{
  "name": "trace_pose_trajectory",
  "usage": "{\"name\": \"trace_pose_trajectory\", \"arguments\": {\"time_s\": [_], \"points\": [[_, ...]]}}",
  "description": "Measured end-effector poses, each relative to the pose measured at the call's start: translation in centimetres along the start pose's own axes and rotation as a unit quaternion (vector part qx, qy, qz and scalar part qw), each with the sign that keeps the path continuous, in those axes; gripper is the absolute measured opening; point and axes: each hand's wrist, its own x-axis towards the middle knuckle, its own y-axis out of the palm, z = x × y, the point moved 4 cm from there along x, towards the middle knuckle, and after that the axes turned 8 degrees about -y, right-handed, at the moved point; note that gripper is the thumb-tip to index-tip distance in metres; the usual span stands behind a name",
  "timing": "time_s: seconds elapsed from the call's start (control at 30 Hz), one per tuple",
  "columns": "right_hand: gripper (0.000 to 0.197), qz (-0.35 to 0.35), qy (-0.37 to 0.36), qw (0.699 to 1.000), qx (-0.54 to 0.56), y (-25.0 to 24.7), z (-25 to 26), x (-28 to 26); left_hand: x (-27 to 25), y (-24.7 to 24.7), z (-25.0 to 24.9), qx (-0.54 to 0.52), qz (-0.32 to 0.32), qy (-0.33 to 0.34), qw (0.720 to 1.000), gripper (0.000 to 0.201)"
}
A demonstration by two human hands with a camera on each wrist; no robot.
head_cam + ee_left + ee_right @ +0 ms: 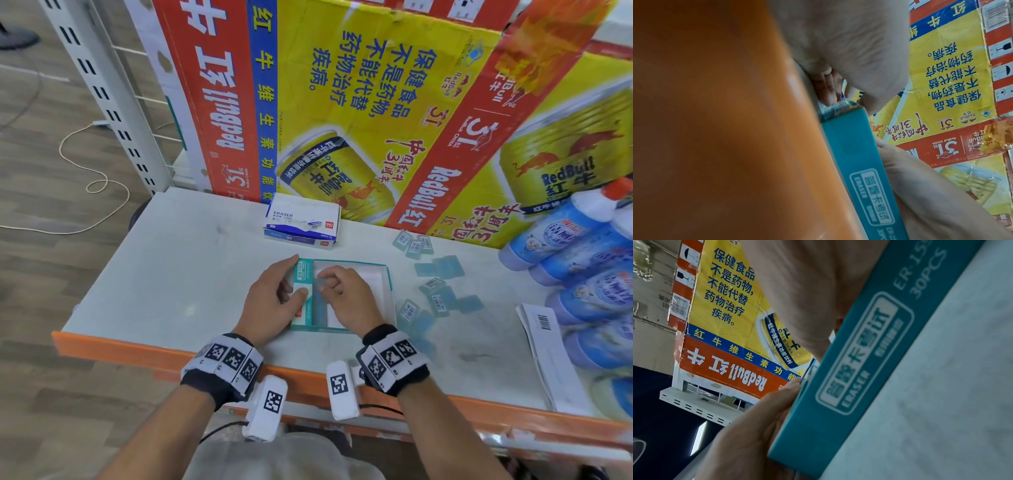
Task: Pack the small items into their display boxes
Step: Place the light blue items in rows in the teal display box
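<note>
— Where does the teal display box (356,265) sit?

— Flat on the tabletop (171,260), near its front edge, lid off and mostly white inside. A row of pale blue erasers (320,308) stands along its left inner wall.

— And the hands?

— The left hand (274,301) rests against the box's left wall, fingers (301,293) straight and laid on the rim, thumb stretched toward the far corner. The right hand (346,298) hovers over the box's interior, its fingers (329,274) curled inward just above the eraser row; whether they pinch an eraser cannot be told. Both wrist views show little beyond the box's teal side, printed "ERASER" and "30PCS".

— What lies around the box?

— To its right, loose erasers (442,294) are scattered — some barcode-side up, some plain. Behind the box stands a blue-and-white eraser box (301,222), stacked on another. Farther behind, a red-and-yellow RedBull carton (342,102) leans upright. Far right of the box lie blue bottles (561,233) and, beside them, a white paper strip (544,353) with a barcode.
</note>
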Motion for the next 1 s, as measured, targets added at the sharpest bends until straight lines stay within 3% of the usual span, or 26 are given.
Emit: {"name": "trace_pose_trajectory", "arguments": {"time_s": [0.37, 0.83, 0.9, 1.0], "points": [[0.019, -0.010, 0.010, 1.000, -0.008, 0.0, -0.3, 0.0, 0.0, 0.1, 0.1, 0.011, 0.000, 0.007, 1.000, 0.055], [0.035, 0.054, -0.014, 0.998, -0.040, -0.8, 0.3, -0.4, -0.1, 0.1, 0.1, 0.011, 0.003, -0.007, 1.000, 0.056], [0.034, 0.040, -0.031, 0.998, -0.027, -2.1, 0.6, -0.8, 0.0, 0.1, 0.2, 0.015, 0.003, -0.006, 1.000, 0.055], [0.022, -0.038, -0.044, 0.998, -0.008, -5.7, 0.1, -1.8, -0.1, 0.2, 0.3, 0.008, 0.006, -0.008, 1.000, 0.054]]}}
